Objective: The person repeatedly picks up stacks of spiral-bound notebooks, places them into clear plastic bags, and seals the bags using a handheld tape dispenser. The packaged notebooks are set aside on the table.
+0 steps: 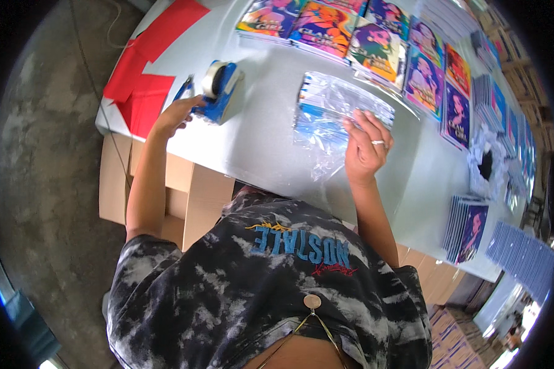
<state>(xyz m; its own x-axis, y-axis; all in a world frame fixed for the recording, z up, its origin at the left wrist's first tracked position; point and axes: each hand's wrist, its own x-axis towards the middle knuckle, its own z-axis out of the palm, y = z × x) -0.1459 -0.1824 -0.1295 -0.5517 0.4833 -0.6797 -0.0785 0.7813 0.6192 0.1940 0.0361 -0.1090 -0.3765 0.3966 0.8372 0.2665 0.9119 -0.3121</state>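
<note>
On the pale table lies a clear plastic bag (320, 126) with flat, blue-and-white items inside, its loose, crinkled end toward me. My right hand (369, 144), with a ring on one finger, rests on the bag's right part, fingers bent and close together on the plastic. Over to the left stands a blue tape dispenser (225, 98) with a roll of tape (213, 80) in it. My left hand (181, 115) is at the dispenser's near left end, its fingers curled in a pinch. Whatever lies between those fingertips is too small to make out.
Red sheets (143, 92) cover the table's left corner, beside a small dark-handled tool (184, 88). Colourful books (323, 27) fill the far side in stacks. More stacks (466, 227) and a crumpled white plastic bag (487, 163) stand at right. Cardboard boxes (206, 200) sit below the near edge.
</note>
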